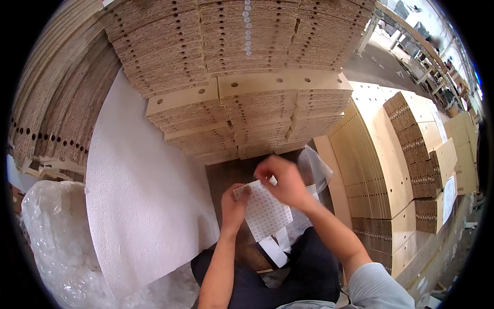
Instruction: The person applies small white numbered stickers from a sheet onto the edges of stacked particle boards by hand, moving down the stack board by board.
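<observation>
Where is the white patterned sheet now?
In the head view, the white patterned sheet is below centre, slightly right, its upper-left corner in the left hand and the right hand at its top edge.

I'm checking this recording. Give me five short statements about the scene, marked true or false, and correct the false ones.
1. The left hand holds the patterned white sheet near its upper left corner. True.
2. The large white panel is to the left of both hands. True.
3. The right hand rests on the large white panel. False: it is blurred, by the upper edge of the patterned white sheet.
4. The stacked boards in front of the person have round holes along their edges. True.
5. The clear plastic bundle lies at the far right. False: it lies at the lower left.
</observation>
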The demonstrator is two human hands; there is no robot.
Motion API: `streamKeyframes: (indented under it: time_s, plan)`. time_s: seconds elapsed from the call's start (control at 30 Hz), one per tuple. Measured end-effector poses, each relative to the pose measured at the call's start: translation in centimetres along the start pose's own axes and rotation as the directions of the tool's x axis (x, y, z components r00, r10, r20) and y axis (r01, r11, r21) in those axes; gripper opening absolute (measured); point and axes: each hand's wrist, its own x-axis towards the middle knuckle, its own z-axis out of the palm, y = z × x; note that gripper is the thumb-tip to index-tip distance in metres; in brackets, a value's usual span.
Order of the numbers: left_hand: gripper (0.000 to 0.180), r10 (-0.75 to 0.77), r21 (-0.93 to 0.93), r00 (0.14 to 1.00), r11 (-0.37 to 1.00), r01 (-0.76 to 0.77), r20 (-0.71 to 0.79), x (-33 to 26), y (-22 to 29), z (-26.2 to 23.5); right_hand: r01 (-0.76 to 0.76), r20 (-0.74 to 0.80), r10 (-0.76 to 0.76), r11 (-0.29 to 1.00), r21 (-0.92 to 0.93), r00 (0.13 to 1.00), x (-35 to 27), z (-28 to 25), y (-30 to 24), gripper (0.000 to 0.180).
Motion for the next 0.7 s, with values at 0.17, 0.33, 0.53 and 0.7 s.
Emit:
streamKeyframes:
  time_s: [0.17, 0.33, 0.53, 0.7]
  plan:
    - [0.029, 0.08, 0.265, 0.997, 0.961, -0.073, -0.016, 0.0, -1.0, 0.6, 0.059, -0.459, -0.056, 0.998, -0.006, 0.887, 10.6, -2.6, -4.8, 0.009]
    - [0.028, 0.108, 0.319, 0.994, 0.942, -0.102, -0.001, -0.4, 0.4, 1.1, 0.016, -0.519, -0.184, 0.95, -0.311, 0.835, 16.9, -3.8, -4.3, 0.009]
    - [0.028, 0.106, 0.335, 0.994, 0.936, -0.104, 0.014, -0.4, 0.9, 0.8, 0.0, -0.335, -0.219, 0.836, -0.548, 0.916, 18.0, -5.5, -2.2, 0.007]
    - [0.025, 0.142, 0.317, 0.99, 0.938, -0.139, 0.016, -0.2, 0.8, 0.7, 0.033, -0.278, -0.268, 0.773, -0.634, 0.923, 18.1, -5.1, -2.2, 0.006]
